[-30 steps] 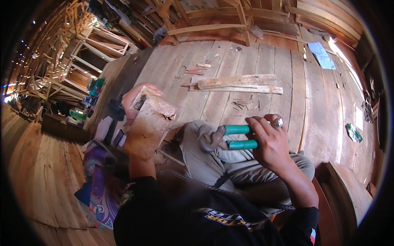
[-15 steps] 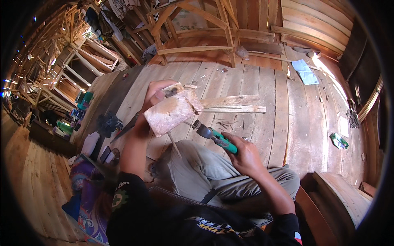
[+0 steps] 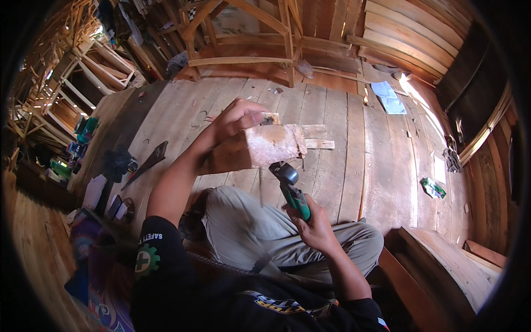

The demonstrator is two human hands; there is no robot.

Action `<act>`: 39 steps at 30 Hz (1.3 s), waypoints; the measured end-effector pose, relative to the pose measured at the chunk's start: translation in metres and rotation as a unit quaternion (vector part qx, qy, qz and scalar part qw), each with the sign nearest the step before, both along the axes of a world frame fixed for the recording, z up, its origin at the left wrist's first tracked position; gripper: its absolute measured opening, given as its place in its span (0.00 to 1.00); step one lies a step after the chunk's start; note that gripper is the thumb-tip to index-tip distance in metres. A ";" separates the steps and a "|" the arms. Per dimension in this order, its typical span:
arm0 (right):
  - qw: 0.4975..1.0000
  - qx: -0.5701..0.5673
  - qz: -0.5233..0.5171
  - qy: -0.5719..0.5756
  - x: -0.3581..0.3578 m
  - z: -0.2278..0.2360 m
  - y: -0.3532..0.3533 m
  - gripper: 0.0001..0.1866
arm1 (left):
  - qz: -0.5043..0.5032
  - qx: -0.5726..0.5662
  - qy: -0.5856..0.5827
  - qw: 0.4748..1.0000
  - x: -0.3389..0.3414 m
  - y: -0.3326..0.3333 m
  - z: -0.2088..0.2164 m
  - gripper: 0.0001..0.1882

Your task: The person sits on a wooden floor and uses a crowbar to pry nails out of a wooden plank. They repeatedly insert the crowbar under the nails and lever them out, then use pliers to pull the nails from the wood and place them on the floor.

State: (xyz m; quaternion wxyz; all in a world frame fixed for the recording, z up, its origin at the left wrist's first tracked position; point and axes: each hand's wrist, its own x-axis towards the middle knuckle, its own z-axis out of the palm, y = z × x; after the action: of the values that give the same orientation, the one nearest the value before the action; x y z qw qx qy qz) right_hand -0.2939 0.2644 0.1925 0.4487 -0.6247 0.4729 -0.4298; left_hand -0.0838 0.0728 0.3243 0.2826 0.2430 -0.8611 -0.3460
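My left hand (image 3: pixel 239 117) grips a wooden assembly (image 3: pixel 275 145) by its upper edge, fingers closed over it. Its near face is a pale, pinkish rough board, and two narrow slats (image 3: pixel 319 145) show beyond its right end. In my right hand (image 3: pixel 315 226) is a claw hammer (image 3: pixel 297 206) with a green and black handle, fingers wrapped round the grip. The metal head (image 3: pixel 285 172) is close below the board's lower right edge; whether they touch I cannot tell. Both hands are over my crossed legs (image 3: pixel 238 221) in grey trousers.
A dark pointed blade (image 3: pixel 148 161) lies on the plank floor (image 3: pixel 381 166) at the left. Blue paper (image 3: pixel 388 98) and a green packet (image 3: pixel 432 188) are at the right. A wooden frame (image 3: pixel 240 61) stands ahead; a wooden plank box (image 3: pixel 442 260) is near right.
The wooden assembly has moved right and turned, its slats now looking shorter. The hammer's head has come up near the board and its handle stands steeper. The whole view has shifted slightly.
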 end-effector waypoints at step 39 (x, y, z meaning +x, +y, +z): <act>0.929 0.339 -0.137 -0.065 -0.057 -0.053 0.133 0.14 | -0.103 0.015 -0.162 0.981 -0.135 0.009 -0.139 0.38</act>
State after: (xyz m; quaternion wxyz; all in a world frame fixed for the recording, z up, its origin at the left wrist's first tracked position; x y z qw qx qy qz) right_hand -0.3510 0.3974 0.1397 0.6002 -0.3352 0.6412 -0.3409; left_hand -0.2185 0.0814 0.1850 0.0983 0.2100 -0.9107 -0.3418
